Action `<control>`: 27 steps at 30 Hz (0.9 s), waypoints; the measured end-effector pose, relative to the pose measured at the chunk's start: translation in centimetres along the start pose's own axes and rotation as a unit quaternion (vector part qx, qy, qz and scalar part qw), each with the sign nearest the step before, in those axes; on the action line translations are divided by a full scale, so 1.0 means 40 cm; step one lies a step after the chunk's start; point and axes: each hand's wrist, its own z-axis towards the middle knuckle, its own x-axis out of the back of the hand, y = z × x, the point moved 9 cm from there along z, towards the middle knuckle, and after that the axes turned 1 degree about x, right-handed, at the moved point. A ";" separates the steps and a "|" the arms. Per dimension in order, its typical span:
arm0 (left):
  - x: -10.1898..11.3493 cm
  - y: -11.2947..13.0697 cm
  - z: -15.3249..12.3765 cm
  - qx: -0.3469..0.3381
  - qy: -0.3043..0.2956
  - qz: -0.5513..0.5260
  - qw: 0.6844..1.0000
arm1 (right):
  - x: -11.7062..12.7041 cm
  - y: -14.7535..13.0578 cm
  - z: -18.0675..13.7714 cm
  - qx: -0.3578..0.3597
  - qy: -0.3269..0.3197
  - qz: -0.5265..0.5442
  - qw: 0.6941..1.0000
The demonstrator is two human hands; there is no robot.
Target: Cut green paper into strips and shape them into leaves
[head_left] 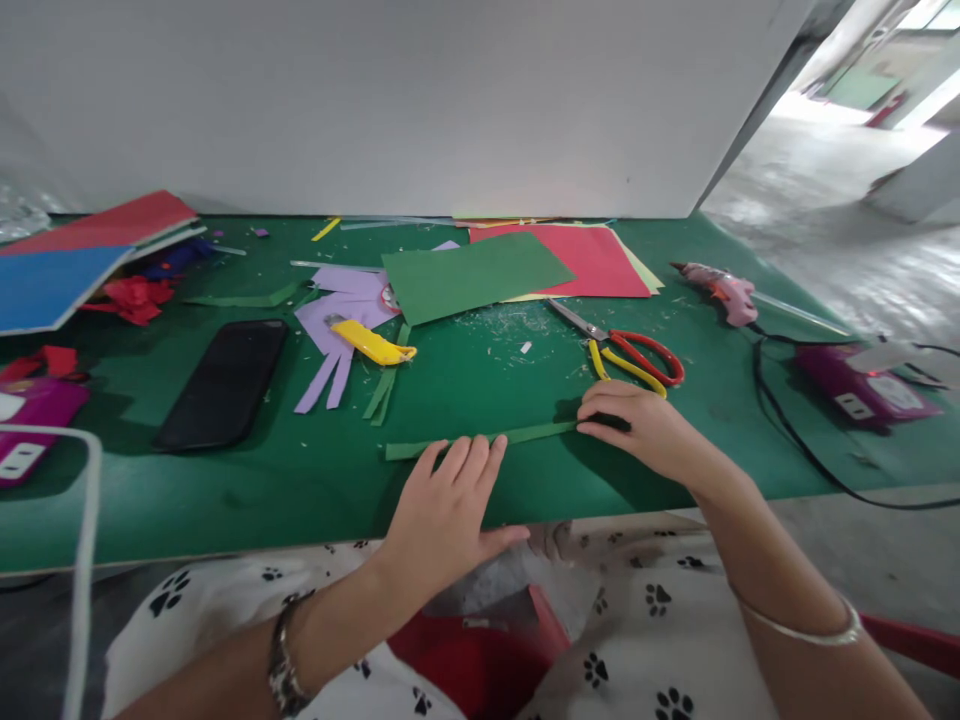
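A long thin green paper strip (480, 440) lies across the green table (262, 480) near its front edge. My left hand (450, 510) lies flat with fingers stretched out, fingertips on the strip's left part. My right hand (637, 425) has its fingers pressed together on the strip's right end, pinching it against the table. Just beyond my right hand lie scissors (626, 355) with red and yellow handles.
A yellow utility knife (371, 343) rests on purple paper cuttings (341, 310). A black phone (225, 380) lies at left. Green (472, 275) and red (592, 258) sheets sit at the back. A pink glue gun (720, 290) and its cable (787, 420) lie at right.
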 end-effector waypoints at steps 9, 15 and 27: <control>0.035 -0.038 0.027 -0.019 0.033 -0.066 0.997 | -0.043 -0.106 0.019 0.043 0.039 -0.049 0.997; 0.020 -0.058 0.027 -0.004 0.013 -0.069 0.998 | -0.063 -0.155 0.037 0.067 0.039 -0.037 0.996; 0.003 -0.098 0.037 0.069 0.000 -0.131 0.989 | -0.023 -0.067 0.004 0.003 0.001 0.068 0.998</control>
